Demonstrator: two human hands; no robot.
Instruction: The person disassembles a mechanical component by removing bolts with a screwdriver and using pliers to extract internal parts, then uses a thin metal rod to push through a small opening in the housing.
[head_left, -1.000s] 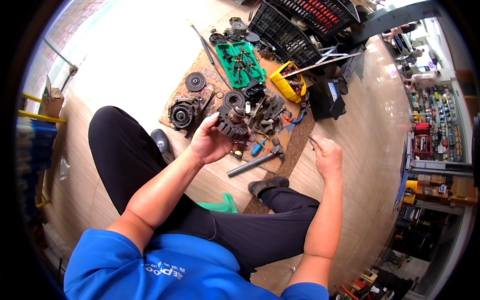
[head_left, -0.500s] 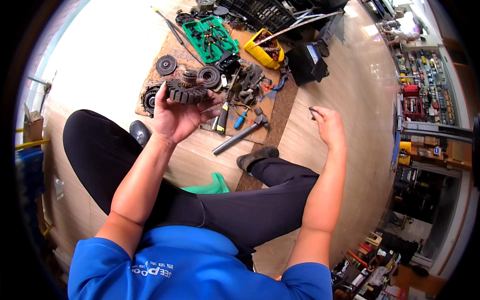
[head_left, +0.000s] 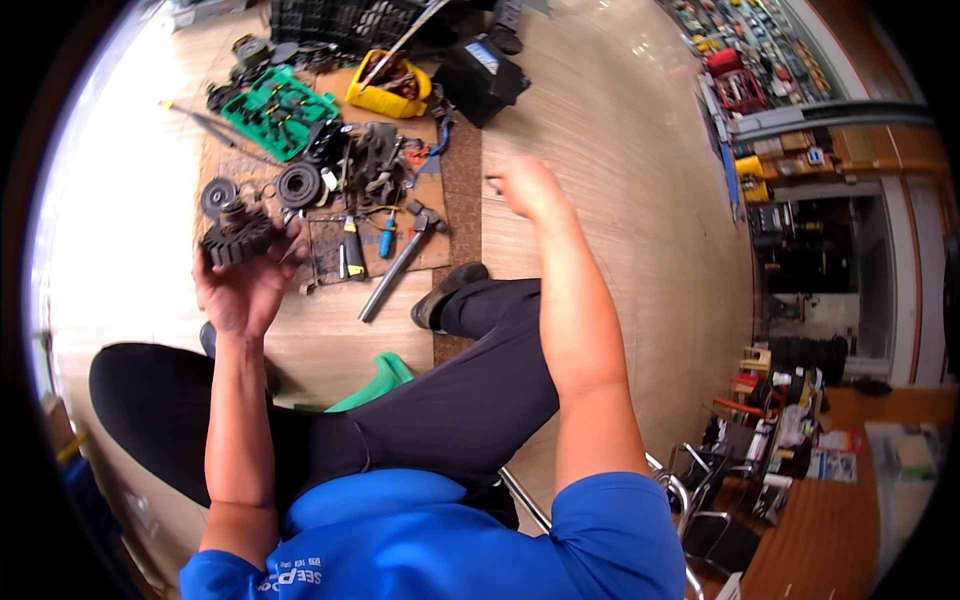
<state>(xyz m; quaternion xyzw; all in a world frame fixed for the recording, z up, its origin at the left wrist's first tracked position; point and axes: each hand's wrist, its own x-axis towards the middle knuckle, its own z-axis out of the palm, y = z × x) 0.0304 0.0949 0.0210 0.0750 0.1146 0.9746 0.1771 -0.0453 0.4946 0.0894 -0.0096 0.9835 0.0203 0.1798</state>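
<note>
A: Edges first?

B: Stained brown cardboard sheet (head_left: pixel 425 182), upper left of centre. Right edge meets a mottled brown floor strip (head_left: pixel 462 200). A hammer with a grey tubular handle (head_left: pixel 393 275) crosses the lower edge, its butt out over the pale wood-grained floor (head_left: pixel 650 260).

A: Room for moving?

B: Mostly right of centre; pale floor spreads from the brown strip towards the right of the frame. Tighter at the top: green plastic tool case (head_left: pixel 287 151), open yellow plastic bin (head_left: pixel 385 103), glossy black box (head_left: pixel 480 95). Below, bent legs in black trousers (head_left: pixel 480 370), a dark shoe (head_left: pixel 447 295) near the hammer's butt.

A: Left hand (head_left: pixel 247 295)?

B: Left of centre. Palm up, fingers spread and curved around a dark toothed metal rotor (head_left: pixel 238 238), gripping it from below and the sides. Rotor's shaft end points to the top of the frame. Just above it, a flat dark grooved disc (head_left: pixel 219 197).

A: Right hand (head_left: pixel 530 188)?

B: Right of the brown strip, over pale floor, well apart from the rotor. Fingers bent, tips close together; something dark shows at the tips. Cannot tell whether they hold anything.
</note>
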